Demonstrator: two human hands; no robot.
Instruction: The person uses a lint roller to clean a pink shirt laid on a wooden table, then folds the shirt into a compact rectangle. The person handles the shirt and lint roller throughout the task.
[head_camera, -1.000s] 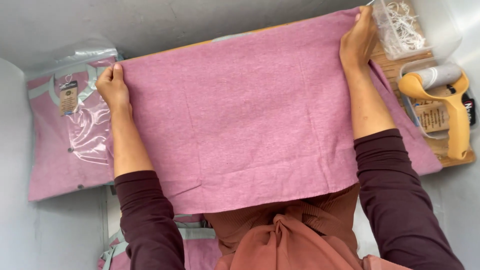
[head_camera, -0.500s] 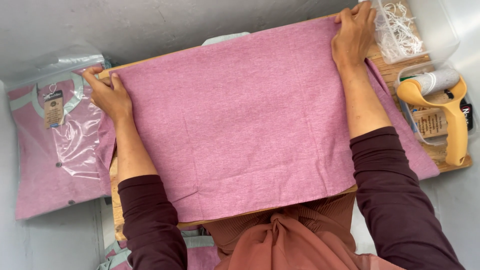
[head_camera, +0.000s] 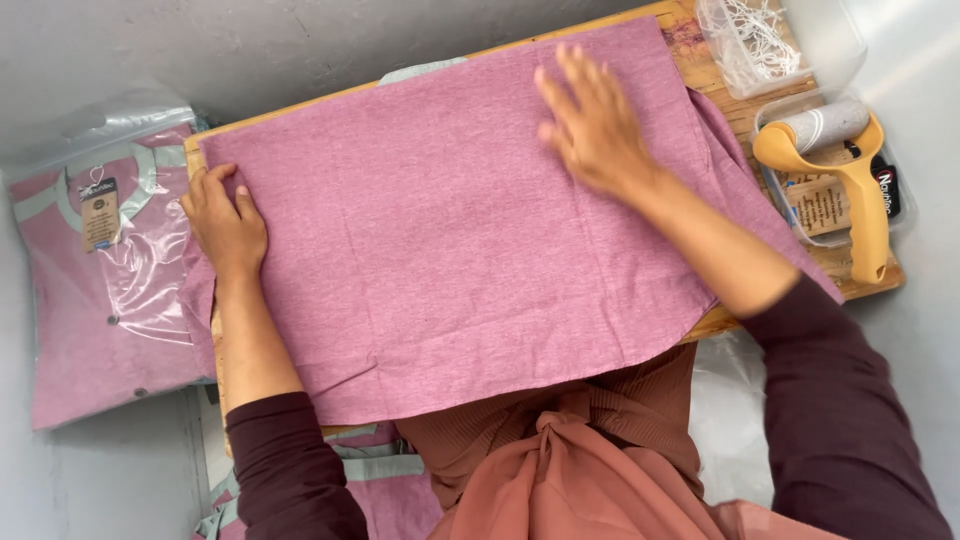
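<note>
Right hand (head_camera: 597, 128) slid inward, fingers spread flat; left hand (head_camera: 226, 222) pins pink garment (head_camera: 450, 250), lying left-to-right.

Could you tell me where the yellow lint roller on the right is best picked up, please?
Probably by the long yellow handle of the lint roller, coming from above. It lies flat and bare across a clear tray, while the roller head sits at the far end.

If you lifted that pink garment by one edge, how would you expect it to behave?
The pink garment would probably droop and fold, since it lies limp and drapes over the wooden board. It looks thin, so likely light. Under the left hand and right hand, pushing would probably bunch it rather than slide it.
</note>
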